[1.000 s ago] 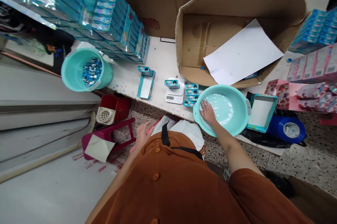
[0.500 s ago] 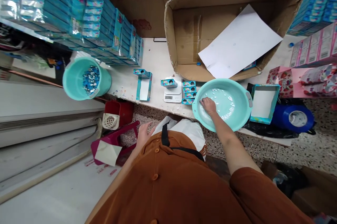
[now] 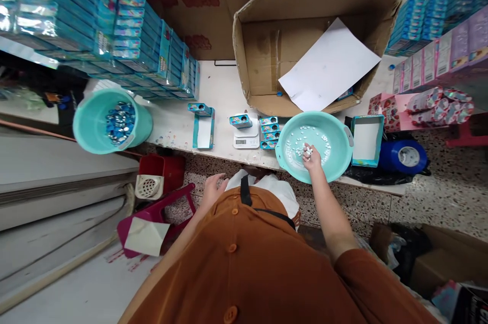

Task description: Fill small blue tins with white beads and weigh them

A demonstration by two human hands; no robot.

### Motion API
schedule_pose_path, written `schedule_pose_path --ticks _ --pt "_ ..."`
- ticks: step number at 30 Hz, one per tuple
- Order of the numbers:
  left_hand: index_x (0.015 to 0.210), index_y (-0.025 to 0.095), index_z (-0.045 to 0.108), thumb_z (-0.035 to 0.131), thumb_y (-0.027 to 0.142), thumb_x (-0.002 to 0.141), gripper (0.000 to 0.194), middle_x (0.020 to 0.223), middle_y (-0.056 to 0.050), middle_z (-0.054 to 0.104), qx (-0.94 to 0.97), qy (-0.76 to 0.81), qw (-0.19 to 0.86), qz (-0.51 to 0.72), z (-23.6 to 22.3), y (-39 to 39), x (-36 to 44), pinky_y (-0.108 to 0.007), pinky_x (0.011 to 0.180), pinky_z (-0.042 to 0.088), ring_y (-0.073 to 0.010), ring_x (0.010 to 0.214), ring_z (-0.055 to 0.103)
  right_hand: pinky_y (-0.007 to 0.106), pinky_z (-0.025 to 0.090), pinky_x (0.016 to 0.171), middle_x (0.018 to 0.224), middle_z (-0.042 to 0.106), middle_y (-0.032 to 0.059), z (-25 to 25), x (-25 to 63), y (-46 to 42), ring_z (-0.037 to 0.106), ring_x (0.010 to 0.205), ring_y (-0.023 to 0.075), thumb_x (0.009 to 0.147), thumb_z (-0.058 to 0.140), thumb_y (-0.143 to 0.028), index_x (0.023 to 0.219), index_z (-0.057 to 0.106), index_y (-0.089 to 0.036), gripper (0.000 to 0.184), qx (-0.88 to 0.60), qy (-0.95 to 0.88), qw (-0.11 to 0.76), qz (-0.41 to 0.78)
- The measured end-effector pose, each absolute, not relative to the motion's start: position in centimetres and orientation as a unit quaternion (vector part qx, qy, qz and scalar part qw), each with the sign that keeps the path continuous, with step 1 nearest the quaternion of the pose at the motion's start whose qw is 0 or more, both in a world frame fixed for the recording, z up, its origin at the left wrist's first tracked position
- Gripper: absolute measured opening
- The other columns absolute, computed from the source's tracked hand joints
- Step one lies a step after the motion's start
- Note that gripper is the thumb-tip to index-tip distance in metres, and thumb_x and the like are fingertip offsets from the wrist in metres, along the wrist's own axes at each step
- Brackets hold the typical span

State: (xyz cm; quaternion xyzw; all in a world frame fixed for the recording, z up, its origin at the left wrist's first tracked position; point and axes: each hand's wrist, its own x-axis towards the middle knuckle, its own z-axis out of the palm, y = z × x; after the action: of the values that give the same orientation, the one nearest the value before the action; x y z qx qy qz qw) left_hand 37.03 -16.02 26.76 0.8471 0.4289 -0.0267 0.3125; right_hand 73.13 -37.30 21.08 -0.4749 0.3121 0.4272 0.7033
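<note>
Over a turquoise basin (image 3: 337, 164), my right hand (image 3: 312, 159) is turned palm up, its fingers curled round a little heap of small white pieces (image 3: 309, 151). More white pieces lie scattered on the basin floor around it. My left hand (image 3: 214, 188) hangs beside my lap, fingers stretched out, with nothing in it. On the table left of the basin, several small blue boxes (image 3: 270, 129) with round holes stand in a column. Another small blue box (image 3: 240, 121) rests on a white digital scale (image 3: 247, 141).
Further left, one small box (image 3: 199, 108) overlaps an open blue tray (image 3: 204, 131). A turquoise bucket (image 3: 143, 126) holds shiny blue-silver wrapped pieces. Behind stands a cardboard carton (image 3: 263, 60) with a white sheet (image 3: 328, 70). Blue boxes (image 3: 152, 44) are stacked at left.
My right hand has lifted from the basin's left side toward its middle and turned up, with white pieces now showing in it. My left hand stays by my lap. The view has shifted slightly.
</note>
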Motion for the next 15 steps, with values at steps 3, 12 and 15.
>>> schedule_pose_path --ticks 3,12,15 --pt "0.103 0.018 0.064 0.046 0.047 0.084 0.039 0.108 -0.011 0.066 0.85 0.409 0.329 -0.035 26.6 -15.3 38.2 -0.043 0.099 0.04 -0.0265 0.106 0.056 0.013 0.021 0.027 0.056 0.053 -0.005 22.2 72.3 -38.2 0.032 0.032 0.0043 0.097 0.028 -0.031 0.086 0.055 -0.019 0.032 -0.398 0.334 0.737 0.433" --pt "0.103 0.017 0.066 0.048 0.046 0.083 0.039 0.106 -0.011 0.068 0.845 0.382 0.373 -0.027 25.7 -11.0 39.8 -0.042 0.099 0.041 -0.0267 0.107 0.056 0.011 0.02 0.024 0.05 0.046 -0.0082 22.7 70.0 -37.7 0.033 0.029 0.0035 0.096 0.036 -0.029 0.087 0.051 -0.02 0.02 -0.457 0.359 0.714 0.39" --pt "0.102 0.016 0.066 0.048 0.046 0.082 0.04 0.106 -0.011 0.068 0.839 0.383 0.386 -0.018 25.4 -9.4 39.7 -0.042 0.099 0.041 -0.0267 0.106 0.058 0.011 0.019 0.024 0.048 0.043 -0.0096 23.1 69.9 -37.3 0.032 0.028 0.0029 0.095 0.04 -0.031 0.084 0.049 -0.021 0.018 -0.471 0.342 0.721 0.377"
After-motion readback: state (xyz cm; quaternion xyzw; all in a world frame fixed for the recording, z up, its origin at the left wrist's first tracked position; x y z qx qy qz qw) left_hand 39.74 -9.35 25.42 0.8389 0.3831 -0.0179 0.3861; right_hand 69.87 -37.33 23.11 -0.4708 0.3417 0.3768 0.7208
